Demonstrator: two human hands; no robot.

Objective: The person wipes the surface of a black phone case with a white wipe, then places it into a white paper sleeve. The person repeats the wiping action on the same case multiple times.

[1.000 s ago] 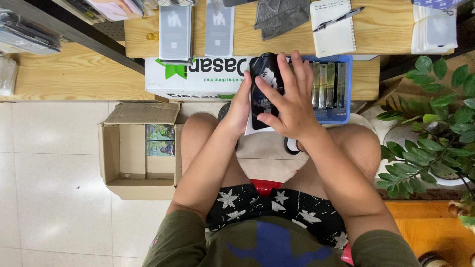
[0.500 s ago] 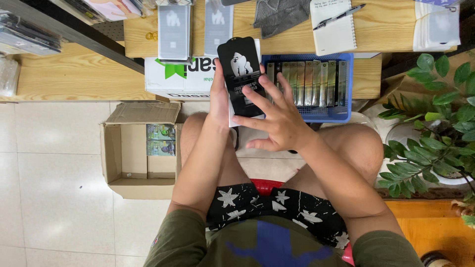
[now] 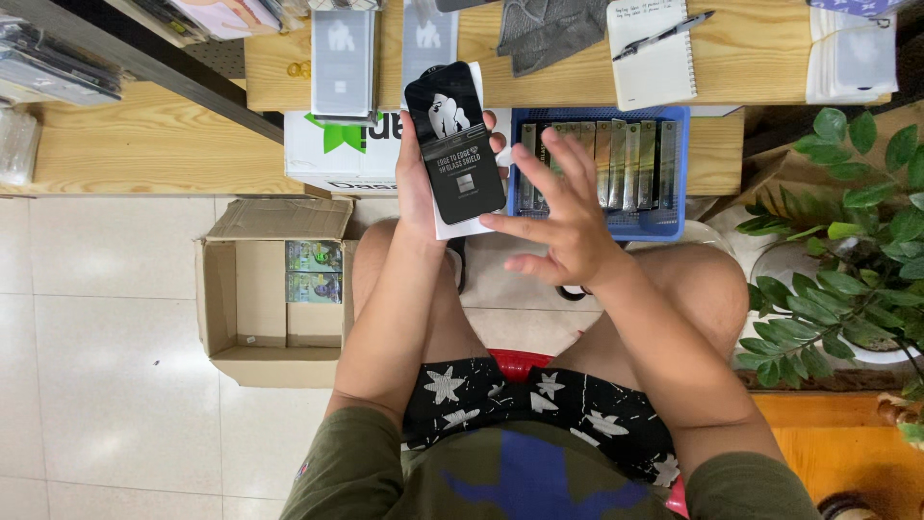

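Note:
My left hand (image 3: 416,183) holds up a flat black screen-protector packet (image 3: 454,143) with a white sleeve behind it, above my left knee. My right hand (image 3: 563,217) hovers just right of the packet with its fingers spread, one fingertip near the packet's lower right corner, holding nothing. Behind my right hand stands a blue plastic basket (image 3: 674,173) filled with several upright slim packets (image 3: 616,159).
An open cardboard box (image 3: 260,299) with green packets inside sits on the tiled floor at left. A white carton (image 3: 337,149) lies under the wooden shelf. The shelf carries a notepad with a pen (image 3: 654,48), grey cloth and clear packets. A potted plant (image 3: 847,241) is at right.
My left hand has lifted the black packet up and to the left, away from the basket. My right hand has let go of it and opened beside it.

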